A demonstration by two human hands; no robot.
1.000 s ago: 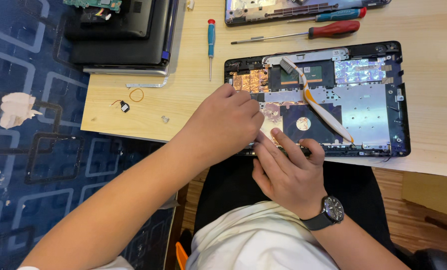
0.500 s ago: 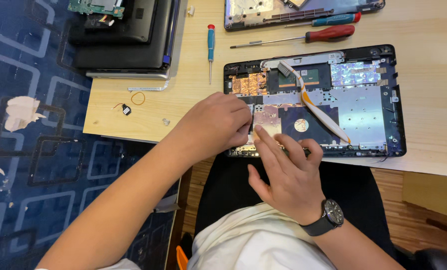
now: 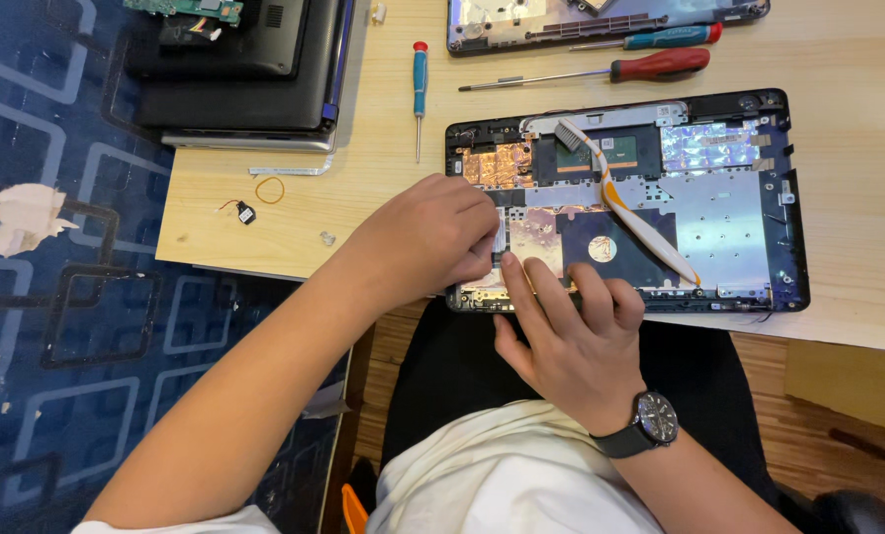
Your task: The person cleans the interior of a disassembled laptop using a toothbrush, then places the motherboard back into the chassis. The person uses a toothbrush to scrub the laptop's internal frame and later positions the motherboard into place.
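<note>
On desk, opened laptop base (image 3: 719,198), copper foil, both hands (image 3: 432,237) touching.

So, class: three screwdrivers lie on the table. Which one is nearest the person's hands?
The blue-handled screwdriver lying upright-in-frame left of the opened laptop; the other two lie farther up.

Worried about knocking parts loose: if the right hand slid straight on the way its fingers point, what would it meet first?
Probably the left hand, whose fingertips sit just ahead of the right hand on the opened laptop base. The toothbrush lies off to the side. Depth is unclear.
</note>
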